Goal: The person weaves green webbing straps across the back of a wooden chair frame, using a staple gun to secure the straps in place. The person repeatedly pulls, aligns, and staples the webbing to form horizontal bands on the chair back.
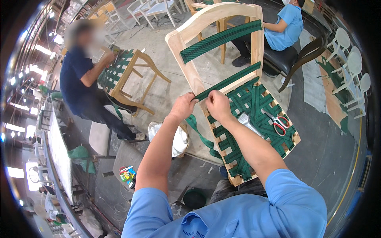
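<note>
In front of me stands a bare wooden chair frame with a seat of woven green webbing. One green strap crosses the upper back, and a lower green webbing strap runs from the right post to my hands at the left post. My left hand pinches this lower strap at the outer side of the post; a loose green tail hangs below it. Just right of it my right hand is closed on the strap. Scissors with red handles and a silver tool, partly behind my right forearm, lie on the seat.
At left, a person in dark clothes works at another webbed chair. Another person in light blue sits at the far right by a black-seated chair. A white bag and small coloured items are at lower left.
</note>
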`<state>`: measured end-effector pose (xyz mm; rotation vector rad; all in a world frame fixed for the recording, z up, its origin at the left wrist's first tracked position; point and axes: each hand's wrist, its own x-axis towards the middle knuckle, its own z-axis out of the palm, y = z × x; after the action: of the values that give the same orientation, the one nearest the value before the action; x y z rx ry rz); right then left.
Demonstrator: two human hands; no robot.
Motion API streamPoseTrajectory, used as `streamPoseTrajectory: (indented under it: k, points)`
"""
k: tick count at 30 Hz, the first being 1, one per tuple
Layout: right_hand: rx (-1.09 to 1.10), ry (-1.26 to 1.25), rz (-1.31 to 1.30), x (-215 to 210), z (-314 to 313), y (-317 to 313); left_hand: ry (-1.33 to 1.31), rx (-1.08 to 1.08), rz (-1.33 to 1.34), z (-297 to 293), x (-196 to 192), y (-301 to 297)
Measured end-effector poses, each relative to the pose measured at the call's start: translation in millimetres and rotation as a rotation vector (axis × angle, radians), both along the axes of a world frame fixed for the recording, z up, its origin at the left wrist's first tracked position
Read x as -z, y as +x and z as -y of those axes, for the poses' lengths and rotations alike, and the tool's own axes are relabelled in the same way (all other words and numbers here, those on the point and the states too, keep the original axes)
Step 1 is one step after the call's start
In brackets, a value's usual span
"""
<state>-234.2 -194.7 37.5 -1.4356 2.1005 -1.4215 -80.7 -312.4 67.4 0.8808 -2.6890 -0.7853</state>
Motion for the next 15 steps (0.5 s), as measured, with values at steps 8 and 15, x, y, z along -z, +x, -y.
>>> streamPoseTrajectory:
  k: [8, 15]
  points:
    - [-0.389, 0.439, -0.078, 10, -121, 12, 0.025, 0.003, -0.026, 2, 0, 3]
    - [-0.043, 0.984, -0.159, 28, -171, -88, 0.030, 0.049, -0.053, 5, 6, 5]
